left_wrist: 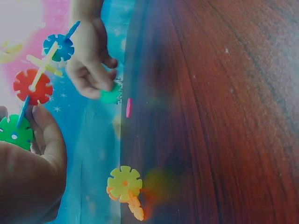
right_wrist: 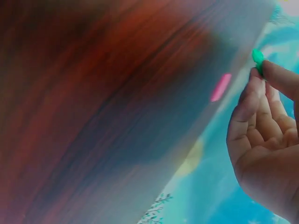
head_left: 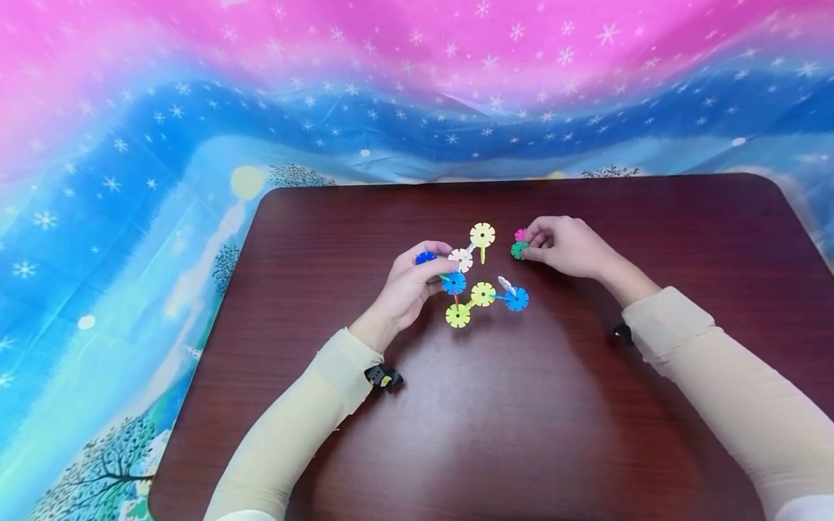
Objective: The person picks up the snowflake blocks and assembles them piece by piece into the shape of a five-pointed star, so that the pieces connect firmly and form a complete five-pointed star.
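Observation:
My left hand (head_left: 409,288) holds a linked chain of notched plastic discs (head_left: 483,294) in blue, white and yellow above the table. In the left wrist view the chain also shows a red disc (left_wrist: 41,87) and a green disc (left_wrist: 14,135) by the fingers. To the right, my right hand (head_left: 565,246) pinches a single green notched disc (head_left: 518,250) between thumb and fingertips, apart from the chain. A pink disc (right_wrist: 221,87) lies on the table close to the right fingertips. The left fingers partly hide a dark blue disc (head_left: 426,257).
A dark brown wood-grain table (head_left: 495,434) with rounded corners lies under both hands. Behind and beside it hangs a pink and blue snowflake-print cloth (head_left: 404,94). Yellow and orange discs (left_wrist: 124,183) appear low in the left wrist view; whether they join the chain I cannot tell.

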The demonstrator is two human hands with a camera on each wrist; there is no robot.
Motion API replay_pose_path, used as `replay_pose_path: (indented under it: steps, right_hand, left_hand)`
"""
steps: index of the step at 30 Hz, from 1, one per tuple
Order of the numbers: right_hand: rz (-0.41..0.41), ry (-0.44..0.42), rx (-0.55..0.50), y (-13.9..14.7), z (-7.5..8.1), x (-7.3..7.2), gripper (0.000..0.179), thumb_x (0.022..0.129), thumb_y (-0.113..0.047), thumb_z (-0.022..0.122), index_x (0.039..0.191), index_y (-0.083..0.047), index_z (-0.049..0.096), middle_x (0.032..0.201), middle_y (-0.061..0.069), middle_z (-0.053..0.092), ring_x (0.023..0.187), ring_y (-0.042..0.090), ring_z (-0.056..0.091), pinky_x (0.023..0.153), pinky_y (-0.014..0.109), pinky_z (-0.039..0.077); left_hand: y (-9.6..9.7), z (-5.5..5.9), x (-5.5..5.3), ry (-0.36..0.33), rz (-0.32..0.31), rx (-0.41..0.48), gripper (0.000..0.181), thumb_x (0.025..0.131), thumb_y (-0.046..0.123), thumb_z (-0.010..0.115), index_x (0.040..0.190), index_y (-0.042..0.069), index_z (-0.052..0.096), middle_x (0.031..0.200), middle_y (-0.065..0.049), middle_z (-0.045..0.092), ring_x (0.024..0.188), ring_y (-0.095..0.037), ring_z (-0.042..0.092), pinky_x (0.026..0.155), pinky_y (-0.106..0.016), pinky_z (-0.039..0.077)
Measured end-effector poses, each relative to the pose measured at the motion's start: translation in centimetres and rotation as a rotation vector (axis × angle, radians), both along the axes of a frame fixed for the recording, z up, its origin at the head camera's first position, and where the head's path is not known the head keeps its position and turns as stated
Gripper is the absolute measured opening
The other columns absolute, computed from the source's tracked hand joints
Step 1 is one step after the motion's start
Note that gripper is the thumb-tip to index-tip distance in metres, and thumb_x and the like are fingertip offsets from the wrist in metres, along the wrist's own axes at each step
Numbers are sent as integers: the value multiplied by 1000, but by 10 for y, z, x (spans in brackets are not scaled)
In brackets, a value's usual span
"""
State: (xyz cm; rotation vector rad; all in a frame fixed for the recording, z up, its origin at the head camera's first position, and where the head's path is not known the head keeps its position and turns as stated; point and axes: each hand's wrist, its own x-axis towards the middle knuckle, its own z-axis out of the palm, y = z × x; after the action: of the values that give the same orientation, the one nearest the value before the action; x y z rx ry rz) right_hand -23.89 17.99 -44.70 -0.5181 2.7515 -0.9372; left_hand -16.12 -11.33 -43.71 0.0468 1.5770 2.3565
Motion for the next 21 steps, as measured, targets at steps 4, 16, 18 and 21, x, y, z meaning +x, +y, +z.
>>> replay_pose_path:
  steps: [4, 16, 18, 21]
  right_hand:
    - [-48, 4, -180, -8, 15, 21, 21, 94, -22, 80, 111, -11, 73, 95, 5, 72, 87, 23, 67, 75, 31, 51]
    - [-67, -115, -433, -34, 35, 69, 24, 94, -24, 80, 112, -10, 75, 95, 6, 75, 86, 22, 71, 74, 32, 55]
    - [-63, -123, -445, -36, 34, 70, 23, 94, -23, 80, 112, -10, 75, 94, 7, 74, 83, 24, 71, 73, 33, 56]
    - [-71, -122, -445, -37, 33, 73, 24, 94, -23, 80, 113, -10, 74, 94, 7, 74, 81, 25, 70, 71, 34, 56]
  left_hand:
    - [0, 1, 0, 7, -21, -10, 37, 91, 1, 69, 127, -4, 60, 89, -2, 69, 73, -14, 67, 73, -28, 57]
    - [5, 1, 1, 21, -47, -15, 49, 93, -1, 67, 140, -6, 55, 95, -5, 68, 78, -14, 67, 75, -28, 57]
    - [7, 1, 2, 25, -52, -10, 48, 94, 0, 67, 140, -4, 57, 96, -5, 68, 80, -14, 67, 76, -28, 57]
    - [9, 0, 3, 27, -60, 5, 46, 95, 1, 66, 141, -2, 59, 97, -4, 68, 82, -14, 67, 76, -28, 58]
